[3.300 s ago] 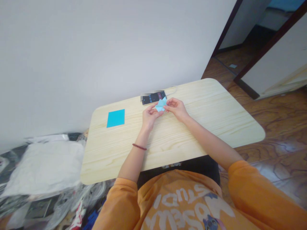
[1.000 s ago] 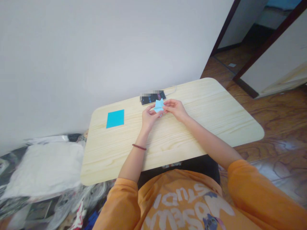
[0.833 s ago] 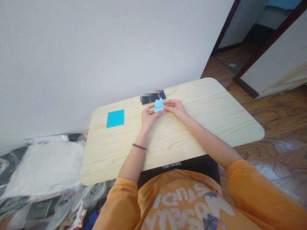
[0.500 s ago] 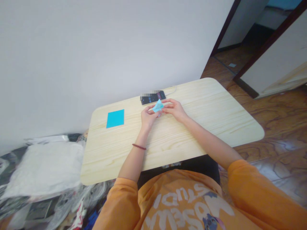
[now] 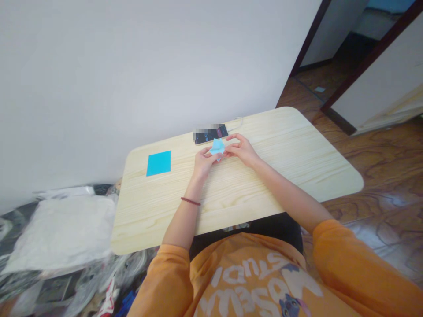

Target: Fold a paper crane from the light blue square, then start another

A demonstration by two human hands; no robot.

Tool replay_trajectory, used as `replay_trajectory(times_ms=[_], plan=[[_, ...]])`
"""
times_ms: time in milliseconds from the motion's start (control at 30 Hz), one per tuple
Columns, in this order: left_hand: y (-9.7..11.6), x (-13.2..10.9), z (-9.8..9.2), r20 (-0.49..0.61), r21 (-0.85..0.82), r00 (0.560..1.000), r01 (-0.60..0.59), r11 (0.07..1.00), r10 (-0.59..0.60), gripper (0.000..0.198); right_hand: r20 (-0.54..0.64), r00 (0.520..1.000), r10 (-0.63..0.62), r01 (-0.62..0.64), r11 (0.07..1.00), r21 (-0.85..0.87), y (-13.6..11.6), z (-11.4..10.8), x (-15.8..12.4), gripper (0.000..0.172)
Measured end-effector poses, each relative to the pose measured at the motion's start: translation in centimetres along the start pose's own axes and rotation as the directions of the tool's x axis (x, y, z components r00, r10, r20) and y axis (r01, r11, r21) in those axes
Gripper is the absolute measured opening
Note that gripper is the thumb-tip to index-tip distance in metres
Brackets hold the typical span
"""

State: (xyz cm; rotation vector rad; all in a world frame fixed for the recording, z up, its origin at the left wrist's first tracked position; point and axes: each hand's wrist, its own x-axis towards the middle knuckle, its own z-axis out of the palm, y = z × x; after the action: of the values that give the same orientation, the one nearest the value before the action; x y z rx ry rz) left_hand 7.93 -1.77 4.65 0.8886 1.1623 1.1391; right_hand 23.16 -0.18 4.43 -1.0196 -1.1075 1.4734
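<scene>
A small folded piece of light blue paper [image 5: 217,146] is held just above the pale wooden table [image 5: 238,193], near its far edge. My left hand [image 5: 203,160] pinches its left side with thumb and fingertips. My right hand [image 5: 242,149] pinches its right side, fingers curled in. A red bead bracelet circles my left wrist. Directly behind the paper lies a black phone [image 5: 210,133] with its screen lit.
A flat square of brighter blue paper [image 5: 159,163] lies on the table's left part. A white cable [image 5: 235,125] runs from the phone. White bags and clutter [image 5: 62,233] are piled on the floor at left. An open doorway [image 5: 333,48] is at upper right.
The folded paper has been turned and pressed flatter between my fingers; its pointed tips no longer stick up. Both hands stay in nearly the same spot.
</scene>
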Motion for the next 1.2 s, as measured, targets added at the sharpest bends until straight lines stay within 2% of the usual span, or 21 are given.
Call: replay_trajectory(times_ms=[300,600,933,1200], plan=[[0.0,0.1,-0.2,-0.004,0.012,0.999,0.035,0.999,-0.035,0.049,-0.029,1.000,-0.010,0.008,0.997,-0.075,-0.2,0.0,-0.2,0.047],[-0.8,0.3,0.2,-0.010,0.029,0.999,-0.034,0.999,0.034,0.042,-0.038,0.998,-0.046,0.043,0.996,-0.072,-0.2,0.6,-0.3,0.044],[0.0,0.0,0.3,-0.085,0.028,0.996,0.036,0.999,-0.034,0.038,-0.189,0.981,-0.049,0.048,0.999,-0.012,-0.2,-0.2,0.4,0.046],[0.2,-0.3,0.2,0.008,0.057,1.000,-0.028,0.998,0.027,0.044,-0.237,0.971,-0.014,0.019,1.000,0.021,-0.2,-0.6,0.6,0.045]])
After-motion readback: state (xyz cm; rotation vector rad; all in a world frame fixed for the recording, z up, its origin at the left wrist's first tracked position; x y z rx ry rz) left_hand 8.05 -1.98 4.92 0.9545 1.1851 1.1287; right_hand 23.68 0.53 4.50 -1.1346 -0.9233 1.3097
